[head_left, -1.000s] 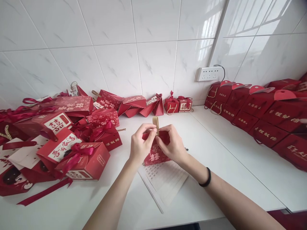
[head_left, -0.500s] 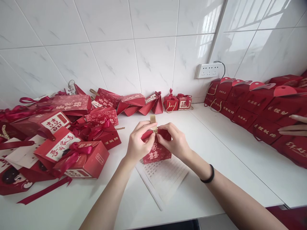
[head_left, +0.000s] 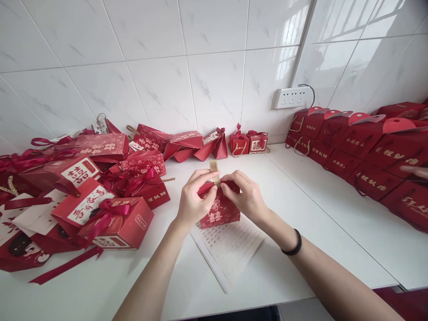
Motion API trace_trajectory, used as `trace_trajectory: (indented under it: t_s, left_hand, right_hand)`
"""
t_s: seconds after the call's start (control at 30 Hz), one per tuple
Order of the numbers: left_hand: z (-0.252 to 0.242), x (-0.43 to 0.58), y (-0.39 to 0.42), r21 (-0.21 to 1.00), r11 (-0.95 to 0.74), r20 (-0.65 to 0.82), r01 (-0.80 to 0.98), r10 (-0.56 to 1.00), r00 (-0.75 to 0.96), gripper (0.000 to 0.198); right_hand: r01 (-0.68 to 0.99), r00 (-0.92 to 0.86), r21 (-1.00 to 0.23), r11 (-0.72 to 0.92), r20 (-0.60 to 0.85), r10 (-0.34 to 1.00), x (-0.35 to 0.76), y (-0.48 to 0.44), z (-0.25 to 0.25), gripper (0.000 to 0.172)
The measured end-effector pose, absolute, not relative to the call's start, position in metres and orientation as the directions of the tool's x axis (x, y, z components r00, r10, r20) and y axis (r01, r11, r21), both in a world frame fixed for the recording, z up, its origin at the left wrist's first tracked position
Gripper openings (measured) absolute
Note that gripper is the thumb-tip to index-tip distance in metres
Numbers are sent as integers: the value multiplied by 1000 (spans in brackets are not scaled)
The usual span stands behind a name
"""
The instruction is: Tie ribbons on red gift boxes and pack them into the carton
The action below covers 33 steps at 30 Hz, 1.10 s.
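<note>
"Where's the box?"

"The red box [head_left: 219, 214] is between the person's hands, over the far end of a notebook [head_left: 239, 254] on a white table [head_left: 294, 196]."

"And the fingers?"

"The left hand [head_left: 195, 196] is nearly closed, thumb and forefinger holding a gold strap [head_left: 213, 166] atop the box. The right hand [head_left: 246, 198] pinches, fingertips close together, at the strap's foot."

"Around them?"

"A red heap of boxes [head_left: 115, 223] on the left; on the right, stacked boxes [head_left: 354, 156] and another person's blurred hand [head_left: 416, 171]."
</note>
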State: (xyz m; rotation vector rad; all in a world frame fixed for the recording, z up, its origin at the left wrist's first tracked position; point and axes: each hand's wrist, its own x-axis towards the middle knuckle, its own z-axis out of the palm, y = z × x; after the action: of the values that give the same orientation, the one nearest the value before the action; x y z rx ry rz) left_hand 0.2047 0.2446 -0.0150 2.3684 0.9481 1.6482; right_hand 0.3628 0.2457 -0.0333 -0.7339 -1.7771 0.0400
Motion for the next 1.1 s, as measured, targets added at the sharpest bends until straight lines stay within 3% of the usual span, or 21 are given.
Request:
trace_trajectory:
  t_s: [0.13,0.3,0.53,0.77,0.97,1.1]
  left_hand:
    - [-14,202,245,458,-797,785,395,571,242,30]
    - [-13,201,244,503,-781,745,370,609,273,31]
    - [-13,201,242,515,-784,742,346,610,279,26]
    - [-14,202,243,533,-767,736,356,628,253,27]
    - [-18,203,244,616,-730,716,297,676,176,42]
    - [-19,204,244,673,-697,683,249,714,154,38]
  right_hand:
    - [428,-118,-437,791,841,528,362,245,-33,7]
    - [366,-77,-601,711,742,666,364,242,-29,13]
    - [94,-126,-840,535,523,843,367,239,-23,12]
    - [62,-95,-849,525,519,850,363,236,-25,12]
    - [42,-46,-856,515,514,857,360,236,-25,11]
    - [18,-56,-876,482,481,875,359,236,-24,11]
